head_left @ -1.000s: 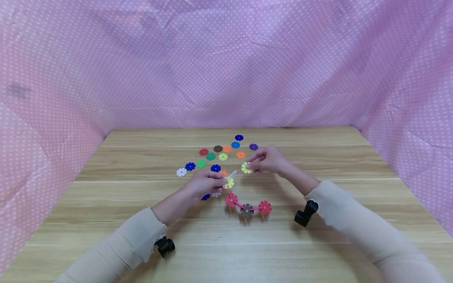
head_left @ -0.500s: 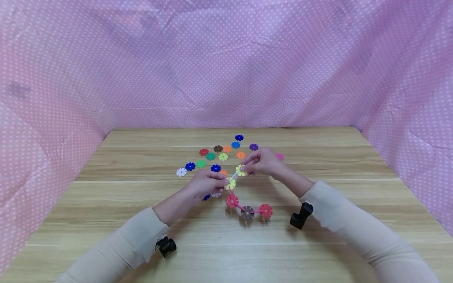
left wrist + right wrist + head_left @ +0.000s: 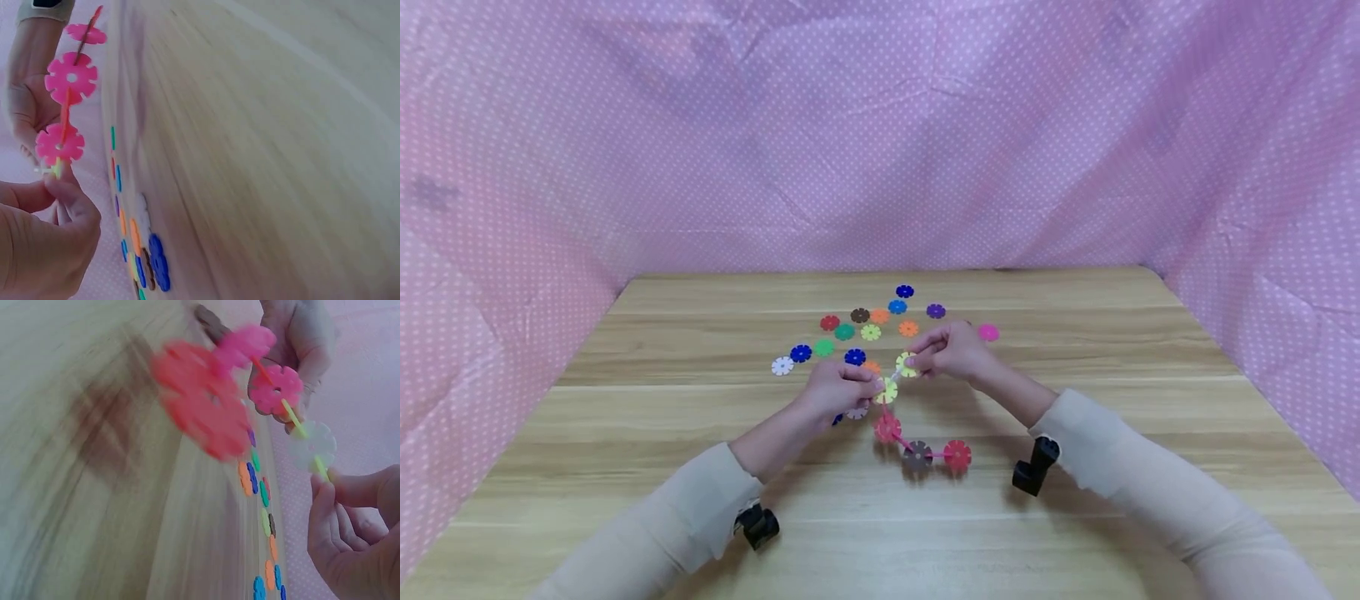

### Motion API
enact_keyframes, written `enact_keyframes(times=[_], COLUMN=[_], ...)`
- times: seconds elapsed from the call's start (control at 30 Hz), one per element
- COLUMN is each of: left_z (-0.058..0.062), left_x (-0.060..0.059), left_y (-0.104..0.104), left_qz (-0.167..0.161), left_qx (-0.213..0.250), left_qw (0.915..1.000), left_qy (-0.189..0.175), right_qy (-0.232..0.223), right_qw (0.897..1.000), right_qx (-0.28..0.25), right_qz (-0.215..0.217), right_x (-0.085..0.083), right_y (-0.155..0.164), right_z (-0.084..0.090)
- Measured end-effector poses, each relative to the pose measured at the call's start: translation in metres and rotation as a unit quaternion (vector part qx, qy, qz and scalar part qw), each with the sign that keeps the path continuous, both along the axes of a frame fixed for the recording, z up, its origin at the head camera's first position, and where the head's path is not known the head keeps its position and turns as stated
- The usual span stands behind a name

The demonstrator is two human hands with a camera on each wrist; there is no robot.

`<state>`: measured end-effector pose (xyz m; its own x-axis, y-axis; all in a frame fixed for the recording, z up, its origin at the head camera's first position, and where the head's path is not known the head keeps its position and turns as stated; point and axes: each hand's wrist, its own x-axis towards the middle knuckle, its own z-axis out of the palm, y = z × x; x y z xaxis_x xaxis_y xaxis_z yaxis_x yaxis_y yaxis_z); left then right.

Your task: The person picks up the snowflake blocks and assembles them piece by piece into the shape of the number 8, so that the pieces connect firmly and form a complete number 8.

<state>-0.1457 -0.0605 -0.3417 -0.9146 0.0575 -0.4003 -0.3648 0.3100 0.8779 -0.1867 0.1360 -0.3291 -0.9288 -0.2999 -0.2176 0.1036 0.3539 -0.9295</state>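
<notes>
Pinching the top of a chain of snowflake discs [image 3: 917, 442], the left hand [image 3: 838, 390] grips a yellow-green disc [image 3: 887, 390] between thumb and fingertips, while the right hand [image 3: 951, 350] pinches a second yellow-green disc [image 3: 907, 364] and holds it at the upper end of the chain, just above the table [image 3: 1075, 333]. Below the hands the chain runs down through a red disc [image 3: 887, 428], a grey one [image 3: 917, 455] and another red one [image 3: 957, 455], which seem to rest on the wood.

My guess is that the risk lies in the joint — these discs slot edge to edge through narrow notches, and if the held disc meets the slot at a slant it may slip past or spring off. A hard push could also flex the chain and pop a lower link loose. Whether the new disc is seated yet I cannot tell; the wrist views are blurred there.

All the discs are thin, flat, stiff plastic — round, with notched petal-like rims and a small centre hole. More loose discs [image 3: 859, 333] in blue, green, orange, brown, purple and white lie scattered just behind the hands, and a pink one [image 3: 988, 332] beside the right hand. Matte, pale, long-grained wood forms the tabletop; pink dotted cloth [image 3: 880, 133] hangs creased around it.
</notes>
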Motion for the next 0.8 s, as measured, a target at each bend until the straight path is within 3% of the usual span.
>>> enact_keyframes(times=[0.13,0.33,0.57,0.8], left_z=[-0.004,-0.004,-0.004,-0.006], left_x=[0.002,0.01,0.018,0.016], left_y=[0.0,0.004,0.004,0.001], left_qz=[0.01,-0.004,-0.015,-0.026], left_qx=[0.045,0.104,0.079,0.034], left_qw=[0.9989,0.9941,0.9951,0.9986], left_qy=[-0.006,-0.03,-0.057,-0.032], right_qy=[0.005,-0.064,-0.125,-0.156], right_qw=[1.0,0.997,0.99,0.982], right_qx=[-0.001,-0.036,-0.058,-0.096], right_qz=[-0.004,0.005,0.031,0.035], right_x=[-0.002,-0.008,-0.009,-0.005], right_y=[0.0,0.003,0.008,0.009], right_z=[-0.003,-0.005,-0.013,-0.029])
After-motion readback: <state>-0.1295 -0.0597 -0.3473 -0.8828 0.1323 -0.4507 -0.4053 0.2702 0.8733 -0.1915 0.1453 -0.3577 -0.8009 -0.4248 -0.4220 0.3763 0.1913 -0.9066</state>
